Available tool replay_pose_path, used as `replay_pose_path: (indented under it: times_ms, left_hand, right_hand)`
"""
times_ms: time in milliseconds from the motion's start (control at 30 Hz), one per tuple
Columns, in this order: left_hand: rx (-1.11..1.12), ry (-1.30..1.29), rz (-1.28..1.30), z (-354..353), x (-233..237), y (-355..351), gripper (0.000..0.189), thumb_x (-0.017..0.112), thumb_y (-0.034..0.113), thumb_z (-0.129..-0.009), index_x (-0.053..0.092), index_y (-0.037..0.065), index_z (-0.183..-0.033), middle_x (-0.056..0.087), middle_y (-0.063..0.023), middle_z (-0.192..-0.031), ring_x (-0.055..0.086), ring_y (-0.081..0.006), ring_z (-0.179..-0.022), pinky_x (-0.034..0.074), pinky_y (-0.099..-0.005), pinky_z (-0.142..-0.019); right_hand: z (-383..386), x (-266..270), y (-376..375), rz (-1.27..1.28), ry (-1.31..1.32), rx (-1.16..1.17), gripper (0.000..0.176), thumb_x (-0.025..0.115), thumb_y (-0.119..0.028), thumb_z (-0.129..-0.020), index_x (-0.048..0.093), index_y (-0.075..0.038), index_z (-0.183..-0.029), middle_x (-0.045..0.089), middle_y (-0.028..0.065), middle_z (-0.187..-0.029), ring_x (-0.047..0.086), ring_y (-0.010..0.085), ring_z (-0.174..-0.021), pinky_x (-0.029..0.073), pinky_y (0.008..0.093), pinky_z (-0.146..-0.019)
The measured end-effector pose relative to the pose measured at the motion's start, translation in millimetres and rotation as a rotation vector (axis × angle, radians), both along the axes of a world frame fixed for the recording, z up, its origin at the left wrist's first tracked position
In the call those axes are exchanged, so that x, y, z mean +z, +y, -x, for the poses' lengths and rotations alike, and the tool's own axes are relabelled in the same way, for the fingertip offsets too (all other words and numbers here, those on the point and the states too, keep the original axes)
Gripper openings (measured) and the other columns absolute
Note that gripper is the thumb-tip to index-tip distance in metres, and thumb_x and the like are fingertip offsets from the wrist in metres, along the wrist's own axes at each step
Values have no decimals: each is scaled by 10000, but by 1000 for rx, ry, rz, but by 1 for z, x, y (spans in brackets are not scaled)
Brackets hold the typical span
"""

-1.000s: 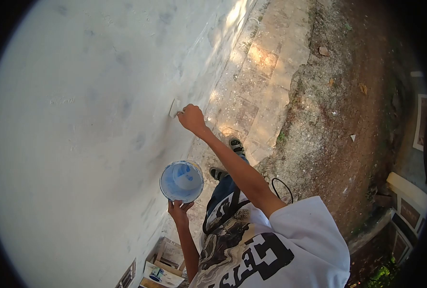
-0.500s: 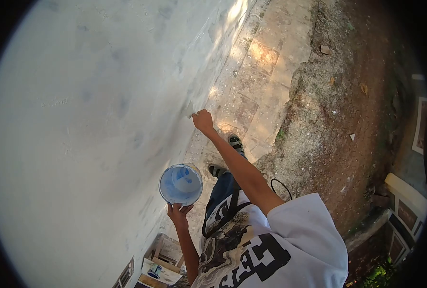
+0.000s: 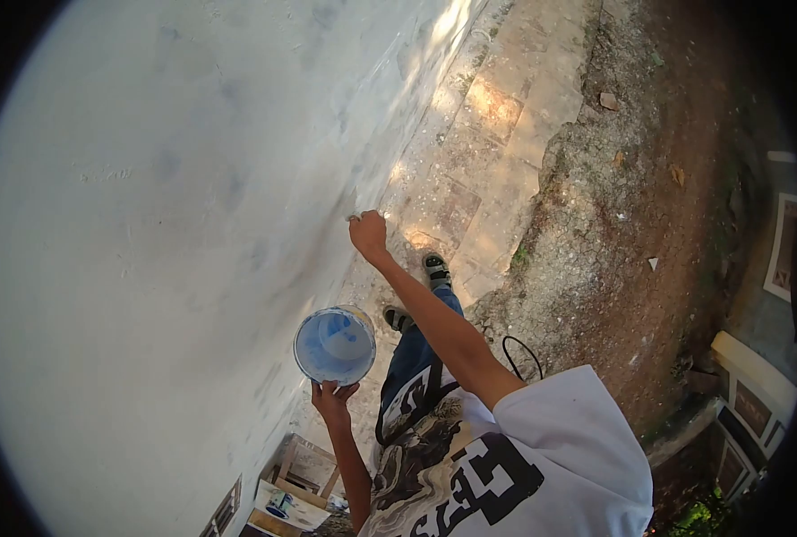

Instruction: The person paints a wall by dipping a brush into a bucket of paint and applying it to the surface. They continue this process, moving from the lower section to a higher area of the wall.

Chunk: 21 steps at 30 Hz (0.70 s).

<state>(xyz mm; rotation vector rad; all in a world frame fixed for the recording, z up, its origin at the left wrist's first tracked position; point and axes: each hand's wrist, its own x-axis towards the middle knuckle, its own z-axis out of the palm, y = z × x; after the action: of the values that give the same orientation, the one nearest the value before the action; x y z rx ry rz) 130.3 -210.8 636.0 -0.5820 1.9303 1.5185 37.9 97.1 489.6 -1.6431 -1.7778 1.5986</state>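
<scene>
My left hand (image 3: 331,398) grips a round paint bucket (image 3: 334,360) from its near side, fingers curled at its rim and wall. Blue-white smears coat its inside, with a brighter blue patch toward the middle. My right arm reaches out across my body, and the right hand (image 3: 368,234) is closed in a fist at the pale wall (image 3: 175,295). A small light edge shows at the knuckles on the wall side; what it belongs to I cannot tell. Faint bluish-grey patches and rough scratches mark the wall.
A worn, tiled walkway (image 3: 470,201) runs along the wall's foot, under my sandals (image 3: 435,268). Beyond its broken edge lies gravelly dirt (image 3: 595,233) with scattered stones. Behind me stands a wooden chair-like frame (image 3: 304,470) and a board (image 3: 287,508) with a paint-marked container.
My right hand has shifted slightly back along the wall toward me, and the small pale edge at its fingers shows less. The bucket stays nearly in place in my left hand.
</scene>
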Motion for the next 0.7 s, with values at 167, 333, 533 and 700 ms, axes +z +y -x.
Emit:
replay_pose_path:
  times_ms: [167, 333, 533, 700]
  left_hand:
    - [12, 14, -15, 0, 1, 2, 509, 455, 31, -842, 388, -46, -1341, 575, -199, -1055, 693, -364, -734, 641, -413, -621]
    - [9, 25, -15, 3, -2, 0, 540, 462, 33, -826, 380, -51, -1353, 569, -202, -1070, 692, -379, -740, 642, -421, -621]
    - [4, 8, 1, 8, -4, -5, 504, 480, 72, -815, 431, -20, -1309, 575, -194, -1072, 688, -379, -792, 638, -415, -647]
    - [-17, 33, -51, 15, -11, 2, 488, 459, 52, -852, 399, -32, -1329, 567, -196, -1037, 689, -400, -761, 646, -432, -633]
  right_hand:
    - [40, 46, -35, 27, 28, 48, 311, 628, -204, -830, 636, 102, -781, 641, 308, -820, 639, 479, -800, 528, 494, -754]
    - [-23, 89, -44, -50, 139, 200, 300, 612, -193, -848, 648, 96, -777, 630, 291, -733, 645, 436, -744, 512, 460, -714]
    - [-108, 63, -11, 61, 118, 176, 279, 606, -198, -853, 691, 67, -865, 631, 147, -606, 624, 232, -589, 481, 366, -618]
    - [-173, 135, 22, 270, 166, 291, 313, 662, -240, -839, 715, 43, -962, 629, 117, -637, 566, 154, -582, 464, 330, -589]
